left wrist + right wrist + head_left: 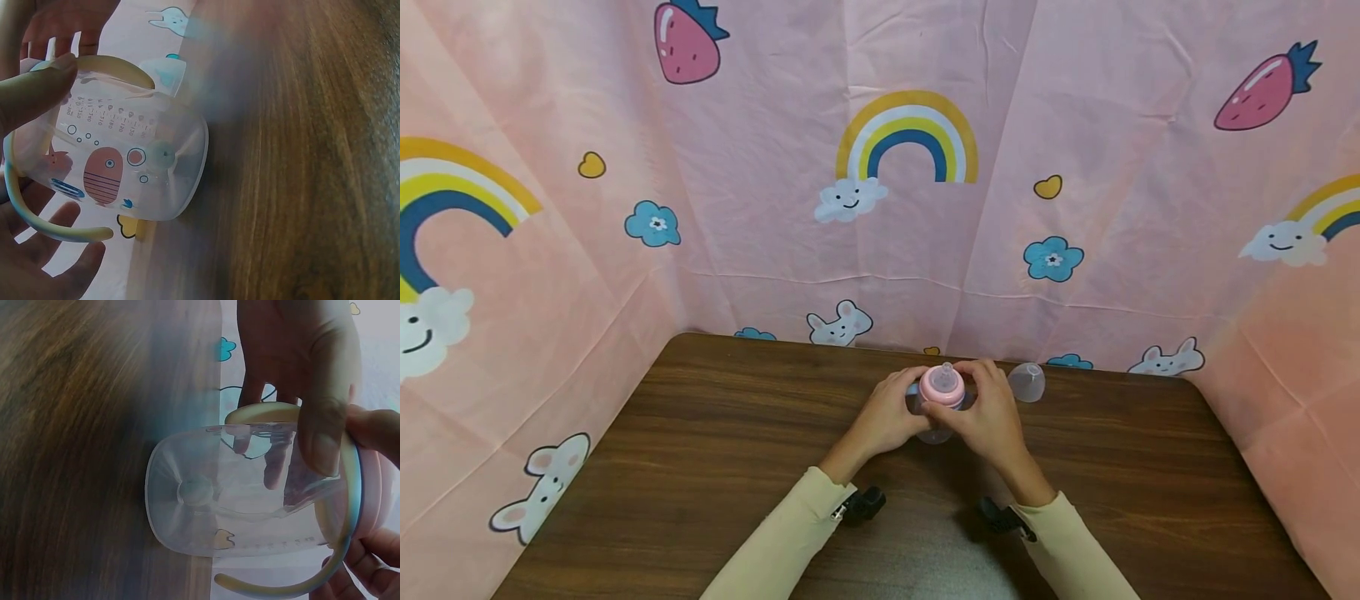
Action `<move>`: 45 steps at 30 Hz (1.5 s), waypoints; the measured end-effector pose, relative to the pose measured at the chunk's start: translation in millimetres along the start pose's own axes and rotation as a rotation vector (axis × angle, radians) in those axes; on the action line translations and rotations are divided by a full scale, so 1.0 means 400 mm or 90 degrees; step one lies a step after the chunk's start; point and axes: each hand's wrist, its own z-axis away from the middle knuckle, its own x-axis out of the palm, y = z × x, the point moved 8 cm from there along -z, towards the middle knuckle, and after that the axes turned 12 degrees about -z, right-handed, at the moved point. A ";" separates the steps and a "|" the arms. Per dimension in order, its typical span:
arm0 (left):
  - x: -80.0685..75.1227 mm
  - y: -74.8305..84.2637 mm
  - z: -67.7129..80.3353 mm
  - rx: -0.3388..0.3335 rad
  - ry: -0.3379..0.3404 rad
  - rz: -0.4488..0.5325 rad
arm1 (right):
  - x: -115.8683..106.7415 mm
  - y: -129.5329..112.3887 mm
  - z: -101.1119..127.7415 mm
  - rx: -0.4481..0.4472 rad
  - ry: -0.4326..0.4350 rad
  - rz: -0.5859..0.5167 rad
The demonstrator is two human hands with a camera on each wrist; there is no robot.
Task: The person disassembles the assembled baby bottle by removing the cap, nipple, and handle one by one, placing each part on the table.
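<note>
left hand [887, 417]: your fingers are curled round the left side of the baby bottle [938, 408], grasping it; in the left wrist view your thumb [34, 87] presses on the upper wall and the other fingers [44, 250] lie loosely spread under it
right hand [988, 412]: your fingers are curled over the top right of the bottle at the pink collar [942, 388], grasping it; in the right wrist view one finger [325, 431] lies across the clear wall by the rim, more fingertips show at the lower edge
bottle place: upright on the wooden table [700, 433], near the far edge, about the middle, between both your hands; base touches the tabletop
bottle look: clear body [125, 162] with printed scale marks and small cartoon pictures, pink collar, clear teat [946, 372] on top
handles: 2 pale yellow loops [56, 228], one each side of the body; both show in each wrist view
clear cap [1028, 382]: 1, lying on the table just right of your right hand, apart from the bottle, not touched
counts: 1 bottle, 1 collar, 1 teat, 1 loose cap, 2 hands on the bottle
sleeves [790, 542]: 2, pale yellow, with a dark wrist mount [863, 504] on each
backdrop [1075, 250]: pink cloth on three sides, printed with rainbows, strawberries, clouds, flowers, hearts
</note>
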 end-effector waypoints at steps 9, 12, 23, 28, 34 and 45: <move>-0.005 0.004 0.001 0.006 0.006 0.001 | -0.002 0.000 -0.003 -0.025 0.000 -0.016; -0.003 0.002 -0.001 0.003 0.002 -0.002 | -0.003 0.000 -0.004 -0.029 -0.001 -0.022; 0.000 0.001 -0.005 0.005 -0.010 -0.004 | -0.004 0.006 -0.012 -0.026 -0.016 -0.044; -0.001 0.000 -0.006 0.003 -0.012 -0.005 | -0.005 0.010 -0.016 -0.022 -0.032 -0.063; -0.001 0.001 -0.004 0.004 -0.012 -0.011 | -0.006 0.016 -0.019 -0.024 -0.045 -0.074; -0.001 0.000 -0.001 -0.016 -0.003 -0.020 | 0.001 0.031 -0.015 0.005 -0.064 -0.086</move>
